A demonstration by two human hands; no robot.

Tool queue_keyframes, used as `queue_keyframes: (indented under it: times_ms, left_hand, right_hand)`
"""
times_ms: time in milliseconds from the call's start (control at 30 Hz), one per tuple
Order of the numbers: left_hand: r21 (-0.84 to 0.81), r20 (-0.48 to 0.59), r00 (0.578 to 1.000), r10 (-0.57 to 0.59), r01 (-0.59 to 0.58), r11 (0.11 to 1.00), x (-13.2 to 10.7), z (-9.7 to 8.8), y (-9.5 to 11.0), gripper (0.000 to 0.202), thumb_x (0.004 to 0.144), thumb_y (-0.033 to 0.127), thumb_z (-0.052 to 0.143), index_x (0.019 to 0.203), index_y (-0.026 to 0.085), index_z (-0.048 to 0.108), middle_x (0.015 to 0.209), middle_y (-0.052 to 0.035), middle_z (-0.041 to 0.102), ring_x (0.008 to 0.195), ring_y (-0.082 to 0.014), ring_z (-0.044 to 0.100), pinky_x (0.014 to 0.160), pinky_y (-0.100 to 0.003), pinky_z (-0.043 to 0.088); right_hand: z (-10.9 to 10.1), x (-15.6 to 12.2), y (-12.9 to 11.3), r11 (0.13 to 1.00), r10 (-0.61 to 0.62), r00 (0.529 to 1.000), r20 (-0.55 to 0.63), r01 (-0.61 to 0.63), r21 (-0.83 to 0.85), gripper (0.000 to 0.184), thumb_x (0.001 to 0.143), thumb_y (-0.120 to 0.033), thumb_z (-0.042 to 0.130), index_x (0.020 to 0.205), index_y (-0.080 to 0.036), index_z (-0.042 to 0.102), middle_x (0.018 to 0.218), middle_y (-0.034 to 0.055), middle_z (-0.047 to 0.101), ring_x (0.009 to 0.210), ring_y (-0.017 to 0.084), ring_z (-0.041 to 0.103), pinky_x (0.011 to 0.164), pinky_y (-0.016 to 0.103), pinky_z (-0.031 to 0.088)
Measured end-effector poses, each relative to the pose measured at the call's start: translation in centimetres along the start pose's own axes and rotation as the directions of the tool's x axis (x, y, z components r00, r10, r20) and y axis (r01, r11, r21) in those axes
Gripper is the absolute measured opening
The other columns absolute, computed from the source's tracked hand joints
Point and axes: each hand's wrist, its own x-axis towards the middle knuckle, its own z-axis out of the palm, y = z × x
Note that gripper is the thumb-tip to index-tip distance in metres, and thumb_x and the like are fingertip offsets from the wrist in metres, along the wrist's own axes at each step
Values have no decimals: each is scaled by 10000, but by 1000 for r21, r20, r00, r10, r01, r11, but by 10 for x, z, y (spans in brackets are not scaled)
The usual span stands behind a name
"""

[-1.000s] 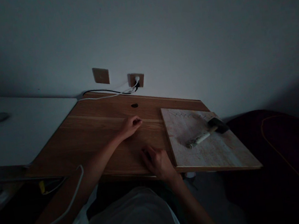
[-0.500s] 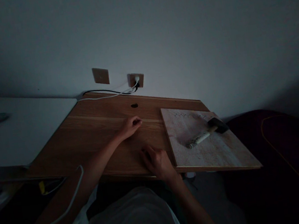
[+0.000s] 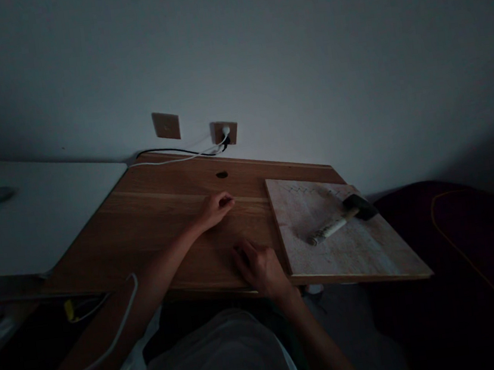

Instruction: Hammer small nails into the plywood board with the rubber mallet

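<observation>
My left hand (image 3: 217,208) rests on the wooden desk (image 3: 161,219), its fingers curled in towards the thumb, and nothing shows in it. Closer to the front edge, my right hand (image 3: 260,265) also lies on the wood with fingers curled and no object visible in it. Just right of that hand is a pale, mottled board (image 3: 359,255), overhanging the desk's right side. On the board lies a mallet (image 3: 333,227) with a black head and a light, wrapped handle, apart from both hands. The dim light hides detail inside the fingers.
A white panel with an oval cutout (image 3: 52,215) stands at the left. Wall plates and a socket (image 3: 225,132) with plugged cables are behind the desk, near a small hole (image 3: 222,175). A white cable (image 3: 113,345) crosses my left forearm. Dark fabric (image 3: 415,230) fills the right.
</observation>
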Motion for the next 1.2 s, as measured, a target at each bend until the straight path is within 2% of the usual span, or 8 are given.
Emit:
queue_keyframes:
  times_ms: [467, 767, 900, 1200]
  left_hand:
    - [-40, -9, 1000, -15, 15, 999, 0, 4, -4, 129, 960, 306, 640, 937, 199, 709, 772, -7, 698, 761, -171, 661, 737, -286, 521]
    - [-38, -4, 1000, -22, 22, 999, 0, 2, -1, 128, 955, 303, 632, 921, 201, 703, 775, -5, 698, 733, -168, 646, 737, -288, 509]
    - [-32, -4, 1000, -12, 12, 999, -1, 2, -2, 136, 958, 308, 637, 929, 198, 710, 775, -3, 695, 736, -166, 638, 728, -280, 494]
    - [1, 4, 1000, -7, 7, 1000, 0, 1, 0, 141, 958, 302, 640, 936, 185, 715, 811, -12, 713, 757, -166, 644, 769, -289, 501]
  right_hand:
    - [-3, 0, -2, 1000, 1, 1000, 22, -2, 23, 157, 1089, -251, 544, 1115, -215, 694, 984, 69, 808, 823, 209, 782, 708, 256, 496]
    - [-1, 0, 0, 1000, 4, 1000, 5, -4, 15, 179, 1103, -256, 530, 1054, -213, 697, 942, 70, 802, 778, 205, 774, 684, 257, 474]
    - [-3, 0, -2, 1000, 3, 1000, 20, -3, 23, 137, 1089, -236, 556, 1096, -215, 692, 995, 68, 808, 836, 210, 785, 716, 253, 485]
    - [-5, 0, -3, 1000, 16, 999, 35, -16, 13, 136, 1090, -240, 565, 1100, -203, 696, 969, 68, 813, 808, 212, 789, 686, 252, 475]
